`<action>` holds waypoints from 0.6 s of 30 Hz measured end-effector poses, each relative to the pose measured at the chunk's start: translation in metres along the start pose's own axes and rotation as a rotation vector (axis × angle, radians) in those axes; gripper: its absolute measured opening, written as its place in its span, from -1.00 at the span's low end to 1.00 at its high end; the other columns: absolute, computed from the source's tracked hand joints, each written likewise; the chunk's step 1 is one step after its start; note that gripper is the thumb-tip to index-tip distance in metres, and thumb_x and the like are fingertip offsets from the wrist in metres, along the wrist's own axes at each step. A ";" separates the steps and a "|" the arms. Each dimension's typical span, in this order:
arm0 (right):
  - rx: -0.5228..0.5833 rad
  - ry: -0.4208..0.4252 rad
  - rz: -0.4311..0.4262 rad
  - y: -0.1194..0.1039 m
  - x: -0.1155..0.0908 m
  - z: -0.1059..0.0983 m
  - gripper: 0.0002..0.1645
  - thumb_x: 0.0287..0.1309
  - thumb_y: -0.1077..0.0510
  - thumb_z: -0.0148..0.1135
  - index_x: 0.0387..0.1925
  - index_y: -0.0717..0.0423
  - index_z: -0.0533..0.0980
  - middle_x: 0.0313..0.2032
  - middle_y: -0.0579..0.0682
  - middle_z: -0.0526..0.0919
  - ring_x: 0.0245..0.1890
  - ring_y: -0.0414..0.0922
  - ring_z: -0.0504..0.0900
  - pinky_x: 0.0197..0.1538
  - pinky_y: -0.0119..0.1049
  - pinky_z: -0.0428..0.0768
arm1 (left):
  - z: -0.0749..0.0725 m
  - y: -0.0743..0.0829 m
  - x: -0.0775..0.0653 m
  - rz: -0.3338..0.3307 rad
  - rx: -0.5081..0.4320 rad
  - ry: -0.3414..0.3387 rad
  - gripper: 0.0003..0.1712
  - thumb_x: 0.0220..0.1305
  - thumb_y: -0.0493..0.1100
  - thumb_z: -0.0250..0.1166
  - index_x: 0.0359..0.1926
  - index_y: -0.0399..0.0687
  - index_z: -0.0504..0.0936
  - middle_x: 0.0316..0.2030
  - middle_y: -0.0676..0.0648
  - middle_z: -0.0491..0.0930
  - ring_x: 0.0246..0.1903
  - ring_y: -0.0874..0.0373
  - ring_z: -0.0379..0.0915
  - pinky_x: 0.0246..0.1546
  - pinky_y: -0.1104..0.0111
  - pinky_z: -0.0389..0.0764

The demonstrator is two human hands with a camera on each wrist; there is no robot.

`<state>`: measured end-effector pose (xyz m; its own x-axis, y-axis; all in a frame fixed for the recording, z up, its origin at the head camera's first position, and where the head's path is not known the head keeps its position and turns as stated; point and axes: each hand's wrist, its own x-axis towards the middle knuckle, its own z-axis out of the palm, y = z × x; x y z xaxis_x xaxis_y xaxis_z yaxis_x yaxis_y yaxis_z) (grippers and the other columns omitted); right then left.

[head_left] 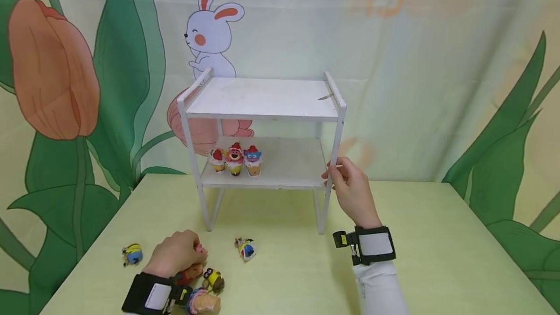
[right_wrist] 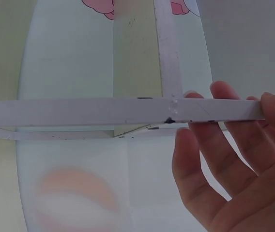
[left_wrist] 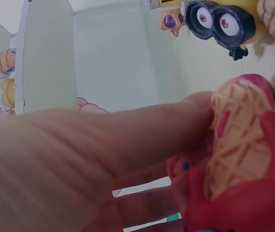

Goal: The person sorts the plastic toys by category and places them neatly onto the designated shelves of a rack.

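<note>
My left hand is over the toys at the front left. Its thumb and fingers pinch a pink ice-cream-cone figurine, mostly hidden by the hand in the head view. In the left wrist view the figurine's waffle cone shows against the thumb, close to a red toy. My right hand grips the right front post of a white two-tier shelf, at the height of the lower board. In the right wrist view the fingers curl round the post.
Three ice-cream figurines stand side by side on the lower board's left. Around the left hand lie a goggled yellow figurine, a cone toy and a reddish-brown toy. A blue-yellow toy and a white-blue one lie farther out.
</note>
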<state>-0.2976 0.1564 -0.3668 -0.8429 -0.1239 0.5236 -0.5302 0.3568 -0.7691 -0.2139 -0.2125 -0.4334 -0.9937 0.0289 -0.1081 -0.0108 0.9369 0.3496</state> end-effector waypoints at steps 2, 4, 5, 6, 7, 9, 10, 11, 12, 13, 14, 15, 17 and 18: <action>-0.002 0.000 -0.002 0.000 -0.001 0.001 -0.77 0.46 0.17 0.03 -0.03 0.24 0.49 -0.29 0.11 0.69 -0.28 -0.02 0.68 -0.13 0.07 0.63 | 0.000 0.000 -0.001 -0.006 0.017 0.004 -0.80 0.14 -0.11 0.38 -0.42 -0.13 0.58 -0.52 -0.03 0.49 -0.52 0.04 0.41 -0.50 0.18 0.43; -0.006 0.000 -0.006 0.000 -0.001 0.001 -0.77 0.46 0.17 0.03 -0.03 0.23 0.49 -0.29 0.10 0.69 -0.28 -0.02 0.68 -0.13 0.04 0.63 | -0.001 0.000 -0.001 -0.012 0.033 0.010 -0.80 0.15 -0.09 0.37 -0.41 -0.12 0.59 -0.52 -0.03 0.51 -0.51 0.04 0.43 -0.50 0.16 0.44; -0.008 0.002 -0.008 0.000 -0.001 0.001 -0.77 0.46 0.17 0.03 -0.03 0.23 0.49 -0.29 0.09 0.69 -0.28 -0.02 0.68 -0.13 0.03 0.64 | -0.001 0.001 -0.001 -0.015 0.038 0.013 -0.80 0.15 -0.09 0.37 -0.40 -0.11 0.60 -0.52 -0.03 0.51 -0.51 0.03 0.43 -0.50 0.15 0.44; -0.009 0.003 -0.010 0.000 -0.001 0.000 -0.78 0.46 0.17 0.03 -0.03 0.23 0.49 -0.29 0.09 0.69 -0.28 -0.02 0.68 -0.13 0.02 0.64 | -0.001 0.001 -0.001 -0.017 0.044 0.016 -0.80 0.15 -0.08 0.37 -0.39 -0.11 0.61 -0.51 -0.03 0.51 -0.51 0.03 0.44 -0.49 0.15 0.45; -0.009 0.002 -0.010 -0.001 -0.001 0.000 -0.78 0.46 0.17 0.03 -0.03 0.22 0.49 -0.29 0.09 0.69 -0.28 -0.02 0.68 -0.13 0.01 0.64 | -0.001 0.002 0.000 -0.019 0.050 0.019 -0.79 0.15 -0.07 0.37 -0.38 -0.12 0.61 -0.51 -0.03 0.52 -0.50 0.03 0.44 -0.49 0.14 0.45; -0.008 0.000 -0.011 -0.001 -0.001 0.000 -0.78 0.46 0.18 0.03 -0.03 0.23 0.49 -0.29 0.09 0.69 -0.28 -0.01 0.68 -0.13 0.03 0.63 | -0.001 0.002 0.000 -0.024 0.050 0.026 -0.78 0.16 -0.06 0.38 -0.35 -0.13 0.62 -0.51 -0.03 0.52 -0.50 0.02 0.44 -0.48 0.14 0.45; -0.008 -0.001 -0.010 -0.001 -0.001 0.000 -0.78 0.45 0.19 0.03 -0.02 0.24 0.49 -0.29 0.09 0.68 -0.28 -0.01 0.68 -0.12 0.04 0.63 | -0.001 0.002 0.000 -0.025 0.048 0.030 -0.78 0.16 -0.06 0.37 -0.34 -0.13 0.62 -0.50 -0.03 0.52 -0.50 0.02 0.44 -0.48 0.14 0.45; -0.009 -0.001 -0.008 -0.001 -0.001 0.000 -0.78 0.46 0.19 0.03 -0.02 0.24 0.49 -0.29 0.09 0.68 -0.28 -0.01 0.68 -0.12 0.05 0.63 | -0.002 0.003 0.000 -0.025 0.046 0.033 -0.77 0.18 -0.05 0.37 -0.32 -0.14 0.63 -0.50 -0.03 0.52 -0.50 0.02 0.44 -0.48 0.14 0.44; -0.008 -0.002 -0.006 -0.001 -0.002 0.000 -0.78 0.45 0.19 0.03 -0.02 0.24 0.49 -0.28 0.09 0.68 -0.27 -0.01 0.68 -0.12 0.06 0.62 | -0.002 0.003 0.000 -0.025 0.043 0.037 -0.76 0.19 -0.05 0.36 -0.30 -0.15 0.63 -0.50 -0.03 0.52 -0.51 0.03 0.43 -0.49 0.15 0.44; -0.007 -0.003 -0.005 -0.001 -0.002 0.000 -0.77 0.45 0.19 0.03 -0.01 0.24 0.49 -0.28 0.09 0.68 -0.27 -0.01 0.68 -0.11 0.07 0.62 | -0.002 0.004 0.001 -0.027 0.040 0.041 -0.75 0.21 -0.04 0.36 -0.29 -0.16 0.63 -0.51 -0.04 0.51 -0.51 0.03 0.42 -0.49 0.17 0.43; -0.006 -0.004 -0.003 -0.001 -0.002 0.000 -0.77 0.46 0.19 0.03 -0.01 0.25 0.48 -0.28 0.09 0.68 -0.27 0.00 0.68 -0.11 0.08 0.62 | -0.002 0.004 0.001 -0.029 0.036 0.045 -0.74 0.23 -0.04 0.35 -0.27 -0.17 0.63 -0.51 -0.04 0.51 -0.52 0.03 0.41 -0.50 0.18 0.42; -0.006 -0.004 -0.001 -0.001 -0.002 0.000 -0.77 0.46 0.19 0.03 -0.01 0.25 0.48 -0.28 0.09 0.68 -0.27 0.00 0.68 -0.11 0.08 0.62 | -0.002 0.005 0.001 -0.032 0.031 0.049 -0.73 0.24 -0.04 0.35 -0.26 -0.18 0.63 -0.52 -0.04 0.50 -0.53 0.04 0.40 -0.51 0.20 0.41; -0.006 -0.003 0.002 -0.002 -0.002 0.000 -0.77 0.46 0.19 0.03 -0.01 0.25 0.49 -0.28 0.09 0.68 -0.26 0.00 0.68 -0.10 0.08 0.62 | -0.002 0.006 0.001 -0.039 0.023 0.054 -0.72 0.26 -0.04 0.34 -0.25 -0.20 0.64 -0.53 -0.04 0.49 -0.54 0.04 0.39 -0.52 0.22 0.39; -0.005 -0.002 0.003 -0.002 -0.002 0.000 -0.77 0.46 0.19 0.03 -0.01 0.24 0.49 -0.28 0.09 0.68 -0.26 0.00 0.68 -0.10 0.09 0.61 | -0.003 0.007 0.002 -0.043 0.017 0.057 -0.71 0.27 -0.04 0.35 -0.24 -0.21 0.64 -0.53 -0.05 0.49 -0.54 0.04 0.38 -0.53 0.24 0.38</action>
<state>-0.2951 0.1557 -0.3664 -0.8445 -0.1244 0.5209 -0.5275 0.3615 -0.7688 -0.2159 -0.2068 -0.4287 -0.9971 -0.0309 -0.0692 -0.0522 0.9426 0.3298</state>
